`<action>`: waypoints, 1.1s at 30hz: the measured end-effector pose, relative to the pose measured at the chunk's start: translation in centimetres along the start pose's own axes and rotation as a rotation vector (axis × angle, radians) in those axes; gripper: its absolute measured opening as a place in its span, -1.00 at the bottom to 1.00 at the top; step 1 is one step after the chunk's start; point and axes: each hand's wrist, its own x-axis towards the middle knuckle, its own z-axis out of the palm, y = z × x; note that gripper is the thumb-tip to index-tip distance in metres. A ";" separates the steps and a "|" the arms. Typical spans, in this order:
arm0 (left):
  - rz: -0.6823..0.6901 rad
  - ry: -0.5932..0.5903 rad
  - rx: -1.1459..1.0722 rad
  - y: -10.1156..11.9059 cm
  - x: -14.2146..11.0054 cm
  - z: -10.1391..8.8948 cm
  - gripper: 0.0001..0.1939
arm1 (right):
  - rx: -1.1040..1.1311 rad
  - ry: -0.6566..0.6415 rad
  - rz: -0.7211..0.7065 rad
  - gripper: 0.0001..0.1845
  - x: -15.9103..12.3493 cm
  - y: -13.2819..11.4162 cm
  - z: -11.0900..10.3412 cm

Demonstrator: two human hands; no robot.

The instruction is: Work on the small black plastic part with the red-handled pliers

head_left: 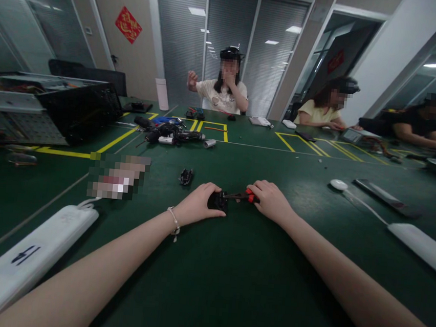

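On the green tabletop (208,265), my left hand (200,203) grips a small black plastic part (218,201) between thumb and fingers. My right hand (270,200) is closed around the red handles of a pair of pliers (240,195). Their dark jaws reach left and meet the black part; whether they grip a piece of it I cannot tell. Another small black part (186,177) with an open, hollow shape lies just beyond my left hand. The part's inner details are too small to make out.
White power strips lie at the left (31,264) and right (421,247). A black tool pile (170,132) sits further back, near an open computer case (72,111). A white mouse-like object (338,185) is at right. Several people sit across the table.
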 end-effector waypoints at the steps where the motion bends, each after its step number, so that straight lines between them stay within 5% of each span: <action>1: -0.001 0.000 -0.002 0.0 0.0 0.0 -0.42 | 0.002 0.003 -0.002 -0.57 0.0 0.0 0.0; 33: -0.049 -0.062 -0.001 0.5 0.0 -0.6 -0.41 | 0.035 -0.008 -0.002 -0.57 0.0 0.1 0.3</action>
